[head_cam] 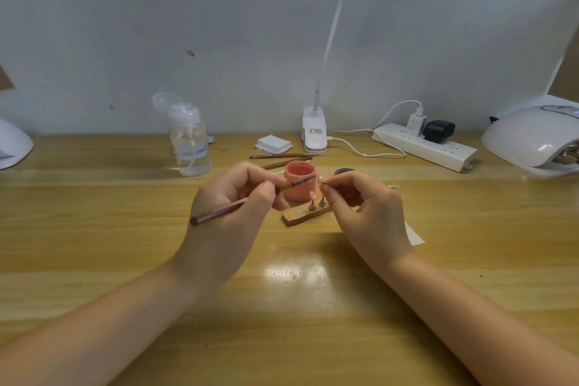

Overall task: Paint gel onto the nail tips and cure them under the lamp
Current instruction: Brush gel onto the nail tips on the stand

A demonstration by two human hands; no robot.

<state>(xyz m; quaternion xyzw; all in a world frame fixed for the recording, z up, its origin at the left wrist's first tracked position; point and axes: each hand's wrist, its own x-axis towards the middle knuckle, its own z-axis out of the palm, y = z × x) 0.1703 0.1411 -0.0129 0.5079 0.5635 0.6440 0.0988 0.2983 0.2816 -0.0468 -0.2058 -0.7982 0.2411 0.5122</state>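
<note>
My left hand (232,207) grips a brown gel brush (219,211), its tip reaching over the open pink gel jar (299,180) toward my right hand. My right hand (360,207) pinches a small nail tip (321,179) between thumb and forefinger, just right of the jar. Below them a wooden holder strip (294,218) lies on the table with two metal stands (317,204), one carrying a pinkish tip. The white curing lamp (532,138) sits at the far right edge, with another holder partly visible inside its opening.
A clear pump bottle (189,141) stands back left. Spare brushes (279,156), a stack of white wipes (273,144), a clip desk lamp (314,131), and a power strip (423,146) with cables line the back. A dark jar lid (344,171) and a paper slip (415,235) lie near my right hand.
</note>
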